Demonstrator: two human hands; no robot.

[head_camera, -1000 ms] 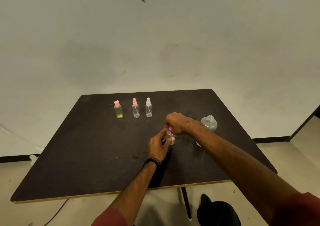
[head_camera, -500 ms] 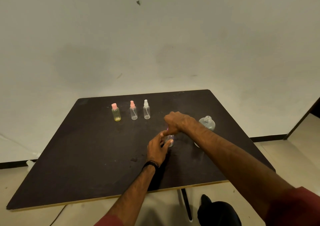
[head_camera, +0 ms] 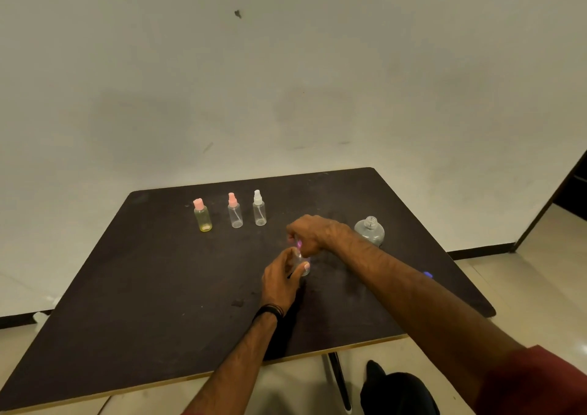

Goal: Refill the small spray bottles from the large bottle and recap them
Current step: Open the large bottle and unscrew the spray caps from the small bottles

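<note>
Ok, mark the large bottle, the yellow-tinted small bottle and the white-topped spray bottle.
large bottle [head_camera: 370,232]: head view, on its clear rounded body.
yellow-tinted small bottle [head_camera: 202,220]: head view, on its body under the pink cap.
white-topped spray bottle [head_camera: 259,215]: head view, on its clear body.

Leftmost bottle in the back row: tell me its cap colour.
Pink cap, on the yellowish bottle; head view.

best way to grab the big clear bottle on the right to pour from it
Grip the large bottle round its wide, rounded body, just below the short neck, coming from its right side with the right hand. It stands upright with its mouth uncapped, and the neck looks too short and narrow to give the fingers a steady hold for tilting.
</note>
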